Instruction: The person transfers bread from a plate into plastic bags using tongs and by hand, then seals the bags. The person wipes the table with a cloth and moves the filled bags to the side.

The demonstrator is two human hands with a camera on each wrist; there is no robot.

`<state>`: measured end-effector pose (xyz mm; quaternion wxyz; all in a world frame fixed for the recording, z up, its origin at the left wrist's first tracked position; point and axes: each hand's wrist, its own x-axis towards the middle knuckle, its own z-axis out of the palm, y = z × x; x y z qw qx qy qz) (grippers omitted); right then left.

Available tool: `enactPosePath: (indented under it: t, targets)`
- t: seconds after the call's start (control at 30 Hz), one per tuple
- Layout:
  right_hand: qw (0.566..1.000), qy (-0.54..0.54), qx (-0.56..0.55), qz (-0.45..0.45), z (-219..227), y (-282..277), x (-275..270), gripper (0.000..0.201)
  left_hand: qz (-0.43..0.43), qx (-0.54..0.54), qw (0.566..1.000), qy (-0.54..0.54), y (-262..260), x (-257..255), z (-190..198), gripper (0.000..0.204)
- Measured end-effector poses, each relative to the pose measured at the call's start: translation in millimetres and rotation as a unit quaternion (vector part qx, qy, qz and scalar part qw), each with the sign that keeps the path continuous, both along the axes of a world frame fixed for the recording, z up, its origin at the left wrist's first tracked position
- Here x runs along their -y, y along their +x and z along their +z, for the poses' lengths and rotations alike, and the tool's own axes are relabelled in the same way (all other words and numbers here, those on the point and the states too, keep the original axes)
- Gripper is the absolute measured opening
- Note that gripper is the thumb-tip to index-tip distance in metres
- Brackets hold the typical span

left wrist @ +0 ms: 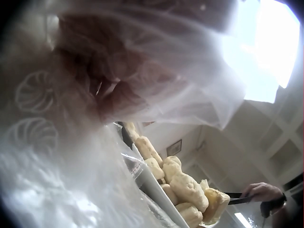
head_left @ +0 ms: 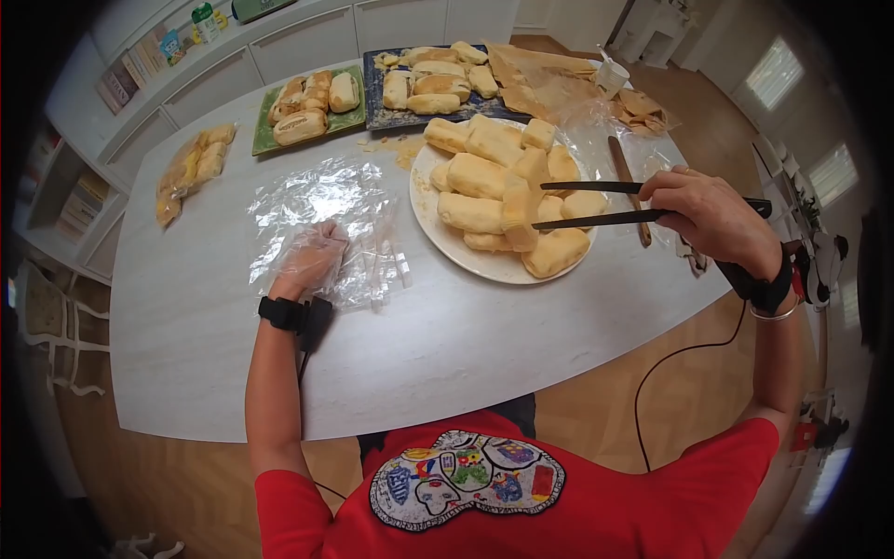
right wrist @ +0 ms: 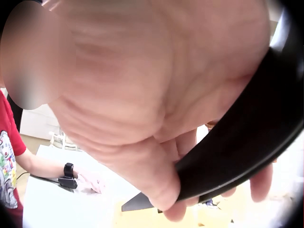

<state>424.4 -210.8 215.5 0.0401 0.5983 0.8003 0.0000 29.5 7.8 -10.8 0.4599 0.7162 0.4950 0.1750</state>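
Observation:
My right hand (head_left: 712, 219) grips black tongs (head_left: 596, 222), thumb and fingers wrapped about the arms. Between the tong tips is a yellowish bread roll (head_left: 518, 212), raised over a white plate (head_left: 430, 244) heaped with similar oblong rolls (head_left: 477, 174). In the right wrist view the tongs' dark, curved handle (right wrist: 237, 137) crosses the palm. To the left of the plate, my left hand (head_left: 315, 256) holds a clear plastic bag (head_left: 321, 200), its film lying over the fingers. That film (left wrist: 190, 85) blurs the fingers in the left wrist view.
Behind stand a green plate (head_left: 324, 127) of browned rolls and a dark blue tray (head_left: 377, 116) with more rolls. A bagged portion of rolls (head_left: 197, 168) lies far left. Brown paper (head_left: 531, 79), a white cup (head_left: 611, 76) and a brown stick (head_left: 629, 191) are at the right.

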Motion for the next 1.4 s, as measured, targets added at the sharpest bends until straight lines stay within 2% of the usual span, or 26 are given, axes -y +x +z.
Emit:
enactPosePath:
  t: [0.2, 0.57, 0.63, 0.67, 0.73, 0.8, 0.97, 1.03, 1.13, 1.23, 1.4]
  targets:
    - [0.997, -0.058, -0.051, -0.017, -20, 7, 3, 0.016, 0.014, 0.041, 0.999, 0.011, 4, 4, -1, 0.014]
    - [0.997, -0.049, -0.061, 0.01, -46, 9, -7, 0.018, 0.007, 0.062, 0.998, -0.004, 1, 2, -2, 0.015]
    - [0.997, -0.032, -0.06, 0.023, -44, 5, -10, 0.017, -0.006, 0.037, 0.999, -0.036, -2, -3, -5, 0.008]
    - [0.997, -0.047, -0.053, -0.007, -36, -3, -10, 0.016, -0.004, 0.037, 0.999, -0.035, -3, -2, -4, 0.008]
    - [0.996, -0.063, -0.047, -0.036, -33, -7, -8, 0.014, -0.002, -0.011, 1.0, 0.02, -1, -1, -2, 0.009]
    - [0.998, -0.015, -0.063, -0.015, -37, -4, -5, 0.014, -0.005, -0.005, 1.0, 0.02, -2, -2, -5, 0.01]
    - [0.997, 0.024, -0.069, -0.005, -52, 9, 0, 0.014, -0.004, 0.008, 1.0, 0.023, -2, 1, -4, 0.01]
    - [0.996, 0.041, -0.079, -0.001, -54, 10, 3, 0.014, -0.002, 0.05, 0.998, 0.035, -2, 1, -8, 0.013]
    - [0.994, 0.053, -0.095, -0.01, -54, 10, 7, 0.013, -0.003, 0.02, 0.998, 0.067, -3, -3, -13, 0.014]
    - [0.994, 0.064, -0.092, -0.002, -50, 10, 9, 0.012, -0.008, -0.01, 0.999, 0.035, -2, -3, -8, 0.009]
    - [0.99, 0.098, -0.094, -0.022, -44, 0, 10, 0.012, -0.008, 0.007, 0.999, 0.042, -9, 4, -2, 0.011]
